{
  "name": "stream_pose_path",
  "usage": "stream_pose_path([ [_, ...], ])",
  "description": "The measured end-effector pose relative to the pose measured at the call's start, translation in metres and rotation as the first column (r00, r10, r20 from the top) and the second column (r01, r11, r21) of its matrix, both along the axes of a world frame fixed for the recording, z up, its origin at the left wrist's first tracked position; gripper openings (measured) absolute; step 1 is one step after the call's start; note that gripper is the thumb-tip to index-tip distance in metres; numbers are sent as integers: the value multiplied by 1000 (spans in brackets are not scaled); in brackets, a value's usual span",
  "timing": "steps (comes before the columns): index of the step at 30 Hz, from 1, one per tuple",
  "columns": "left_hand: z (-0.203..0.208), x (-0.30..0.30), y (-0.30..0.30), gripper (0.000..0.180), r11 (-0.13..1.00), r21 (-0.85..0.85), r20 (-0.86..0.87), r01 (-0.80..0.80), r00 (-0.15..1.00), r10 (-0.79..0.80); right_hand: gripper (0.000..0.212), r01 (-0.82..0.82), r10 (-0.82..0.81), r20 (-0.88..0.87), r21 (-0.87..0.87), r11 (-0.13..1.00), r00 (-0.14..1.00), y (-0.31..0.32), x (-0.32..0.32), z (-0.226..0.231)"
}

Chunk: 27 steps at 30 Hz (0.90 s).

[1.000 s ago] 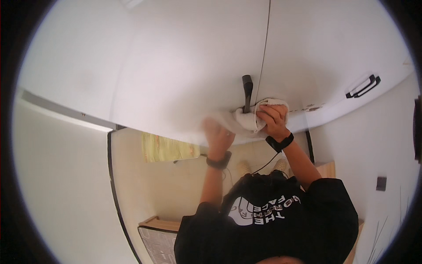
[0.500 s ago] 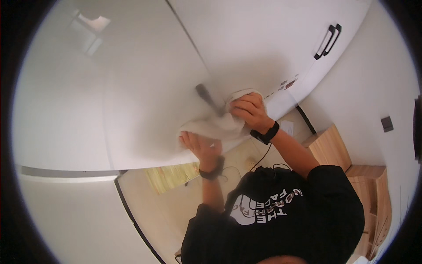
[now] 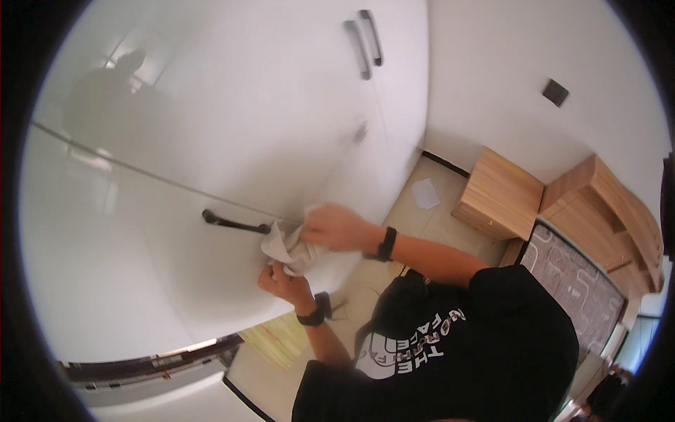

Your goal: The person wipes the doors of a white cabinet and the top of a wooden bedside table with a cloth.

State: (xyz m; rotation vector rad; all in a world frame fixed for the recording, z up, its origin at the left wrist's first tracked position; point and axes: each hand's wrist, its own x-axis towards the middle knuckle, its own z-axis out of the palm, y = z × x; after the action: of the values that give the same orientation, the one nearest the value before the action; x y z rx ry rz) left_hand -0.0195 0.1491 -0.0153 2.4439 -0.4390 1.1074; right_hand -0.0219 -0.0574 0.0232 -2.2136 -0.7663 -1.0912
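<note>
- In the head view, the cloth (image 3: 285,243) is at the lower right end of the black handle (image 3: 235,221), up against the white door (image 3: 176,281). It is bunched up, and it seems to touch the handle.
- The left hand (image 3: 285,283) pinches the low edge of the cloth with its thumb and fingers. That looks like a good hold, because it stops that end from slipping.
- The right hand (image 3: 334,226) is on the other side of the cloth. It is blurry, so one cannot tell if its fingers are closed. The two hands are near each other, with cloth between them.
- To rub the handle well, the person should wrap the cloth around the bar, and pull it snug from both sides. A loose bunch would likely miss the back of the bar.
- The far end of the handle is bare, so the cloth would need to slide up along it to reach that part.
- The thin gap (image 3: 169,184) by the handle could catch a loose corner. Tucking the corners into the palms should help.
- Gentle pulls seem best, so the door does not swing open.
</note>
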Motion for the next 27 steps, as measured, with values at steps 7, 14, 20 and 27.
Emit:
stream_pose_path([
  [7,21,-43,-48,58,697,-428,-173,575,705,-688,18,57,-59,-7,-189,980,998,-39,-85,22],
  [14,37,-64,-113,39,680,-227,-522,697,502,-690,18,316,-320,-202,-56,947,926,-97,-157,5],
  [20,45,-61,-171,29,557,-361,-455,748,380,-805,26,544,-548,-371,-126,829,750,-143,-193,3],
  [27,62,-29,-231,32,515,-612,-555,600,137,-820,25,337,17,-787,284,898,617,-192,-201,25],
])
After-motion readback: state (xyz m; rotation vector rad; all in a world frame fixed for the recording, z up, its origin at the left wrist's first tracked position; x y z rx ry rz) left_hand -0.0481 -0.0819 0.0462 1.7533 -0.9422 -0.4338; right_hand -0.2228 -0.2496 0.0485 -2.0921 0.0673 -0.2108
